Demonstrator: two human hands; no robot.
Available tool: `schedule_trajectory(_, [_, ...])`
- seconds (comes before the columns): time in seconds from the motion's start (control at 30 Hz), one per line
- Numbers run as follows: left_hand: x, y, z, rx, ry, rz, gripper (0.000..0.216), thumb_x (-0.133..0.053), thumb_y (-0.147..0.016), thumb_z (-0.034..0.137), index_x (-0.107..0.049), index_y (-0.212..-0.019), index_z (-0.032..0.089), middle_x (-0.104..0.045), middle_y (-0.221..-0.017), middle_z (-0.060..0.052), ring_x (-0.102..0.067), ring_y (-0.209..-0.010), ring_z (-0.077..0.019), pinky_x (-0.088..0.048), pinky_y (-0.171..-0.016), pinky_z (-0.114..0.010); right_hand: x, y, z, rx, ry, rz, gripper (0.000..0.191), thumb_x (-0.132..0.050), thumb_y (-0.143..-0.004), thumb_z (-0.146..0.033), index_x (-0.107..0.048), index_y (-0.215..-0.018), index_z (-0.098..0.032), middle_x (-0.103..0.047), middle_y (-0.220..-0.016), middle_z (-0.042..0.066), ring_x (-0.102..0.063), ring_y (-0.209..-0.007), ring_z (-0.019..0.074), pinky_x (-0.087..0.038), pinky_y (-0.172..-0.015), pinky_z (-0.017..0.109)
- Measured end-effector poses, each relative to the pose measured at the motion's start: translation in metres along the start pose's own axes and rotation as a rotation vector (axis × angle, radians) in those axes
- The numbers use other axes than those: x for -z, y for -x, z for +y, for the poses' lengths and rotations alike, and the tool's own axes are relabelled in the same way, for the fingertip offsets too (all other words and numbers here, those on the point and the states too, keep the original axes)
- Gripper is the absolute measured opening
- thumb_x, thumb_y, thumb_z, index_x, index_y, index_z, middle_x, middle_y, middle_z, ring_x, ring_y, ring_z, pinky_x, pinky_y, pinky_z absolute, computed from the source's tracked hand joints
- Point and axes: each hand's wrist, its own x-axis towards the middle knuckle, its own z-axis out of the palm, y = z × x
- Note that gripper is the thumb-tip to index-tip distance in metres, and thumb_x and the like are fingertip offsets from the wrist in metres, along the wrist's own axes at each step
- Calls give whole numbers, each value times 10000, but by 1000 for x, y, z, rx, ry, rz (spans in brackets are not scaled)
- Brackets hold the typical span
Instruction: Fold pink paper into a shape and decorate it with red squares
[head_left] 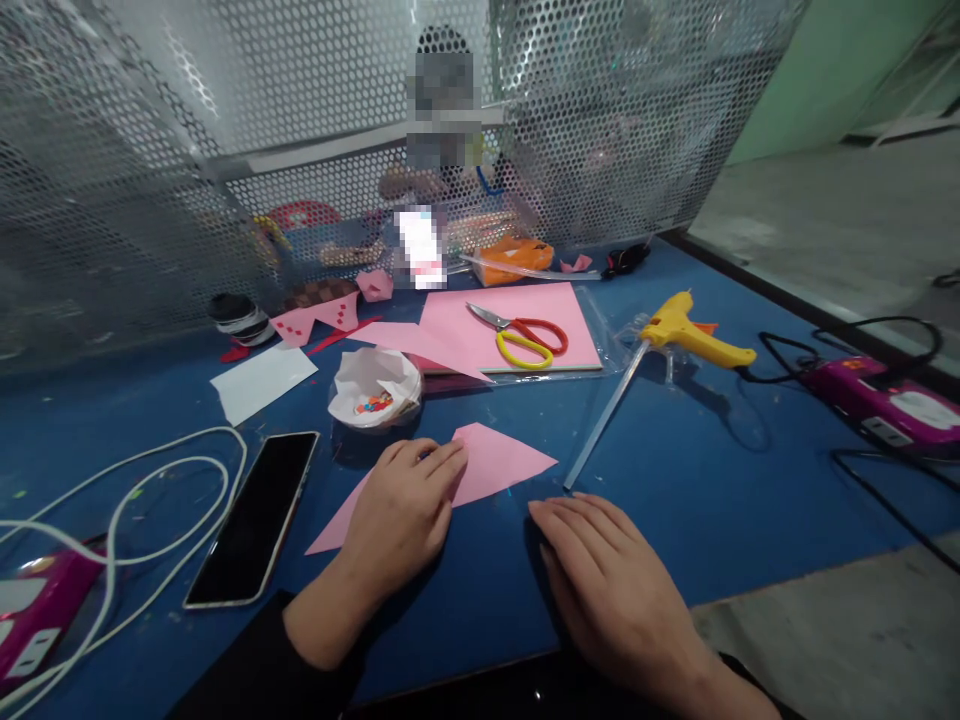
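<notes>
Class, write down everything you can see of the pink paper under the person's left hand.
The pink paper is a thin, flat, matt sheet shaped as a long triangle, one tip pointing right. It lies flat on the blue table. The left hand rests palm down on its middle, hiding part. The right hand lies nearby, not touching it.

The left hand (pixel 401 515) lies flat with the palm down. Its fingers (pixel 442 462) are close together and point away from the person, a bit to the right. The right hand (pixel 611 580) lies flat too, palm down, near the left hand but not touching it. Its fingers (pixel 570 515) are straight and point up and to the left. Neither hand is curled around anything. Both arms come in from the bottom edge.
</notes>
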Motion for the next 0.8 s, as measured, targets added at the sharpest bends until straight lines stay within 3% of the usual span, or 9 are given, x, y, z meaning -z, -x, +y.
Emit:
schedule_trajectory(0.23, [-1,2,0,57,89,13,501,-521,-741,36,-643,-1215,146,-706,-1235,-89,-591,-1042,-277,-482,-942,-483,1,0,0,3,4,0,309,-448,-929,-74,-615,-1188,-63,-732,-1064,111,-660,-991,232,-499,-937,432])
schedule_trajectory(0.47, [8,7,5,49,93,-28,585,-519,-716,40,-610,-1273,193,-688,-1277,-90,-624,-1112,-273,-431,-1044,-552,2,-1,-2,9,12,4,296,-447,-934,-77,-614,-1179,-91,-738,-1044,102,-676,-964,221,-524,-913,435])
schedule_trajectory(0.67, [23,39,-3,221,57,272,389,-502,-864,135,-624,-1232,176,-723,-1188,-108,-657,-1091,-275,-524,-928,-499,13,0,2,-14,-24,13,300,-461,-943,-96,-589,-1213,-122,-731,-1052,99,-676,-971,207,-522,-921,429])
schedule_trajectory(0.8, [18,69,3,322,18,298,317,-521,-920,232,-634,-1213,189,-728,-1167,-107,-666,-1061,-284,-535,-906,-496,24,-5,12,-29,24,11,284,-477,-950,-128,-592,-1210,-134,-722,-1038,109,-667,-968,225,-521,-897,441])
